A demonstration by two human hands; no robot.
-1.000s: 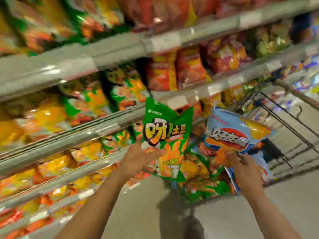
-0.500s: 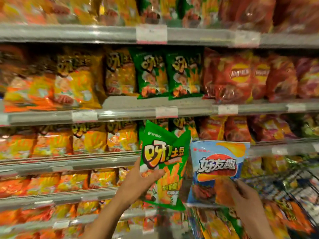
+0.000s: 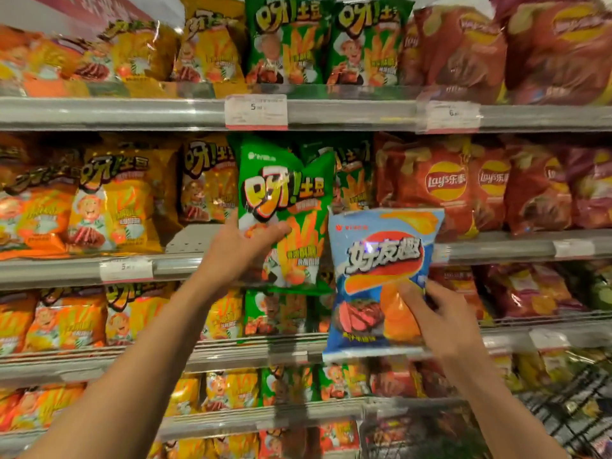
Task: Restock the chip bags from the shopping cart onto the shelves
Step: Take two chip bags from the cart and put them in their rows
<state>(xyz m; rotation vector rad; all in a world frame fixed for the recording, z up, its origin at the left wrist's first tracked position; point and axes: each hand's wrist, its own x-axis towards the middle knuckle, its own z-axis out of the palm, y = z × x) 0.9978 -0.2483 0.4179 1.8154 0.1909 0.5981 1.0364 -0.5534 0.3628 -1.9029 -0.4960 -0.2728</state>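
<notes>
My left hand (image 3: 243,248) grips a green chip bag (image 3: 288,200) by its lower left, holding it upright in front of the second shelf (image 3: 192,263), level with the green bags stocked there. My right hand (image 3: 440,323) holds a light blue chip bag (image 3: 377,270) by its lower right corner, lower down and to the right of the green one. The blue bag overlaps the green bag's right edge. A corner of the wire shopping cart (image 3: 563,415) shows at the bottom right.
Several shelves run across the view, packed with yellow bags on the left, green ones in the middle and red Lay's bags (image 3: 443,183) on the right. A bare patch of shelf (image 3: 195,238) lies left of the held green bag. Price tags (image 3: 255,111) hang on the rails.
The view has turned from the cart to face the shelves. Both hands have risen with their bags, the green one reaching the second shelf's height.
</notes>
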